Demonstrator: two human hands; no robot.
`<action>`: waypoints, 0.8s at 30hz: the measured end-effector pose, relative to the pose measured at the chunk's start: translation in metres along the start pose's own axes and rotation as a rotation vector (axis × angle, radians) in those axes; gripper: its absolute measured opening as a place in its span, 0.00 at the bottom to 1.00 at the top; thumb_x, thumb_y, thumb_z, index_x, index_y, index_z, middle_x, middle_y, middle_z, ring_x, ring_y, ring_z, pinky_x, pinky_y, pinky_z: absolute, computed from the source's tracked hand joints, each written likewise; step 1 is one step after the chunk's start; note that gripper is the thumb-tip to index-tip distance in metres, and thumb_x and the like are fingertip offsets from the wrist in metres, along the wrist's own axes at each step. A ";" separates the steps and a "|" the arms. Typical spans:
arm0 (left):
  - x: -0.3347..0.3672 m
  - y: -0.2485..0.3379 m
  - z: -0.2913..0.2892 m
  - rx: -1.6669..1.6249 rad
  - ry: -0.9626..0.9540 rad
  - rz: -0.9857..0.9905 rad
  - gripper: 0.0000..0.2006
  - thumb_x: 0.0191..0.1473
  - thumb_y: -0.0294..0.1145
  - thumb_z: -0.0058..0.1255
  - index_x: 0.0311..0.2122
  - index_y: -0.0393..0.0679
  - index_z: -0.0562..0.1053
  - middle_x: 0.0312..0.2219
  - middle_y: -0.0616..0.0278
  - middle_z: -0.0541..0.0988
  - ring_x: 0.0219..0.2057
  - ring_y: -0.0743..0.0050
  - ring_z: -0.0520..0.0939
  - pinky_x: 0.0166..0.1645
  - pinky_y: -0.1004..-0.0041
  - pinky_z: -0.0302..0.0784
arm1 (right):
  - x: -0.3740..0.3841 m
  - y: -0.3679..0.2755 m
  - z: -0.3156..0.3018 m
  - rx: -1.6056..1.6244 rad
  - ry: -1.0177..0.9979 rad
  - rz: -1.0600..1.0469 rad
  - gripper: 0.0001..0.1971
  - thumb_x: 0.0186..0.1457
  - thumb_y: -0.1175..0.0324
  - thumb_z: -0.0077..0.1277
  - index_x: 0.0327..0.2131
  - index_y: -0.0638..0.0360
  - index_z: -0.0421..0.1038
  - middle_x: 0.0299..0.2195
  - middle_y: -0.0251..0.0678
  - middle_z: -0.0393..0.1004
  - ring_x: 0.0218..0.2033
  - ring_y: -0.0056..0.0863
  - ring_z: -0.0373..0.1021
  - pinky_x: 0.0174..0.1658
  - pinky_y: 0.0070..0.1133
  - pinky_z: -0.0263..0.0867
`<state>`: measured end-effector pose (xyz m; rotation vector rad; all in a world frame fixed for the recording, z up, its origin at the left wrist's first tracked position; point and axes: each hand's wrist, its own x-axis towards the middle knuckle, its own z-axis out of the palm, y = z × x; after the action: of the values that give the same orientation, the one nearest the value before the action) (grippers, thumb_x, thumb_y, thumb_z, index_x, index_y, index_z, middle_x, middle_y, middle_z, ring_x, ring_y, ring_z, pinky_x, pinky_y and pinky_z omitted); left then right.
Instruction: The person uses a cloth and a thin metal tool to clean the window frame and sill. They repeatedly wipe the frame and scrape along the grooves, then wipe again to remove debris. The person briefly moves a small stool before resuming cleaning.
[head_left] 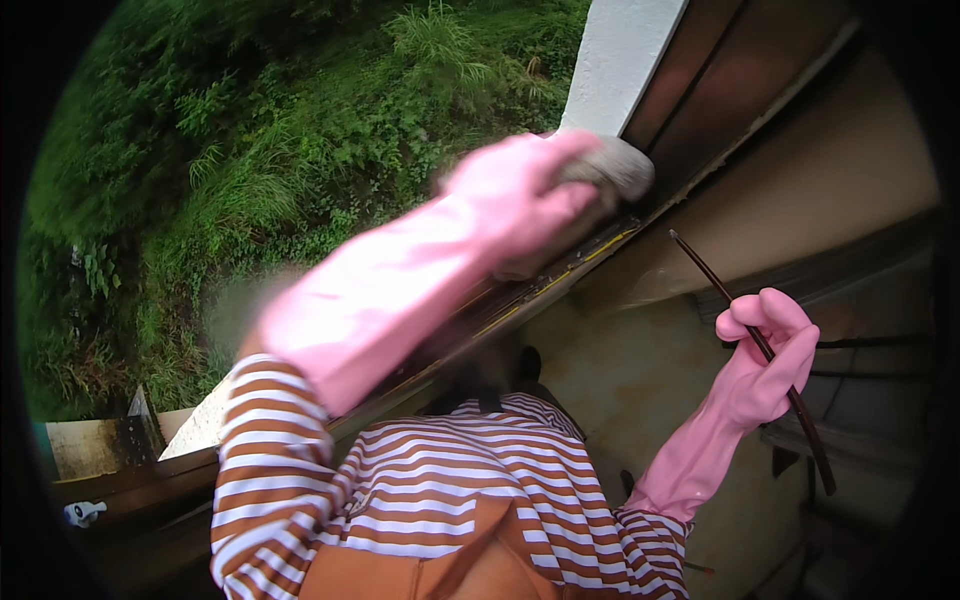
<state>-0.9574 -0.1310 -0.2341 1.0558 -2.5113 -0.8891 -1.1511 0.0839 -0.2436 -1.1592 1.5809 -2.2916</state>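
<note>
My left hand (530, 185), in a long pink rubber glove, is closed round a bunched grey cloth (622, 168). It is over the dirty window sill track (575, 270), near the foot of a white post (620, 60); motion blurs the glove and cloth. Lower on the right, my right hand (770, 355), also gloved in pink, grips a thin dark brown stick (712, 272) between curled fingers. The stick slants from a narrow tip at upper left to a thicker end at lower right. Its tip is apart from the sill.
Dark glass (725, 70) stands beyond the post, with a beige panel (800, 190) nearer me. Green bushes (300, 130) grow on a slope outside to the left. Stained floor (610, 345) lies below, and a small white fitting (84, 513) sits at lower left.
</note>
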 end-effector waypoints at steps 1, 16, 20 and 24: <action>0.015 0.002 0.029 0.142 -0.050 0.010 0.22 0.68 0.40 0.56 0.65 0.52 0.75 0.53 0.51 0.84 0.55 0.53 0.85 0.60 0.59 0.82 | 0.000 0.001 0.000 -0.007 -0.002 -0.003 0.27 0.79 0.59 0.32 0.42 0.73 0.77 0.29 0.48 0.82 0.22 0.30 0.73 0.30 0.21 0.73; -0.011 -0.045 -0.071 -0.920 -0.472 -0.108 0.39 0.58 0.56 0.69 0.64 0.36 0.72 0.50 0.53 0.85 0.47 0.64 0.87 0.53 0.63 0.87 | -0.020 -0.009 0.018 0.034 -0.110 0.030 0.28 0.80 0.57 0.30 0.41 0.71 0.77 0.26 0.45 0.81 0.21 0.27 0.73 0.29 0.21 0.74; -0.009 -0.048 -0.051 -0.955 -0.421 -0.029 0.44 0.59 0.58 0.66 0.70 0.39 0.66 0.58 0.53 0.80 0.57 0.65 0.82 0.62 0.63 0.80 | -0.028 0.007 0.037 0.081 -0.355 -0.059 0.25 0.77 0.54 0.42 0.44 0.72 0.78 0.34 0.47 0.83 0.31 0.31 0.80 0.39 0.25 0.78; -0.024 -0.018 -0.055 -0.566 -0.251 0.070 0.44 0.50 0.30 0.71 0.72 0.45 0.66 0.64 0.53 0.75 0.66 0.57 0.74 0.72 0.61 0.68 | -0.027 0.032 0.058 -0.168 -0.505 -0.247 0.22 0.72 0.55 0.50 0.43 0.70 0.80 0.37 0.48 0.84 0.36 0.44 0.81 0.44 0.33 0.78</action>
<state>-0.9057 -0.1477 -0.2029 0.6978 -2.2306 -1.6641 -1.1042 0.0395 -0.2753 -1.8841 1.5124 -1.7938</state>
